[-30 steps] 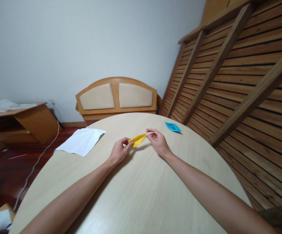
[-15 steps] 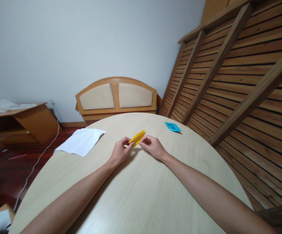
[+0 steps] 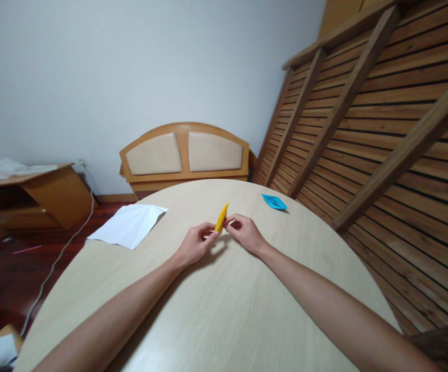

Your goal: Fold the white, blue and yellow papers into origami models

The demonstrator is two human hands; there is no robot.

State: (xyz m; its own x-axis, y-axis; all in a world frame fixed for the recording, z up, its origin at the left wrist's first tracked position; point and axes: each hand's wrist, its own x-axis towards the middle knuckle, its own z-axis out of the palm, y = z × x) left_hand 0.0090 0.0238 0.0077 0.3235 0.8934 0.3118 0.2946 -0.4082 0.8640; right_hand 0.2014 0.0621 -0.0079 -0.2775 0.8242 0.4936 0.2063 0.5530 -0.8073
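A folded piece of yellow paper (image 3: 221,217) is held just above the round table, its narrow edge turned toward me. My left hand (image 3: 197,242) pinches its lower end between thumb and fingers. From the other side my right hand (image 3: 244,233) closes thumb and fingertips at the paper's right face; the exact contact of those fingertips is partly hidden. Beyond my right hand, a blue folded paper boat (image 3: 274,202) lies on the table, apart from both hands.
A white sheet (image 3: 129,225) lies at the left edge of the pale round table (image 3: 224,320). Behind stands a padded headboard (image 3: 185,150). Wooden slats (image 3: 348,129) lean on the right. A low cabinet (image 3: 53,194) and a cable (image 3: 59,258) are at the left.
The yellow paper has turned from showing its broad face to standing nearly edge-on and more upright. My left hand has shifted slightly right; the blue paper and white sheet stay put.
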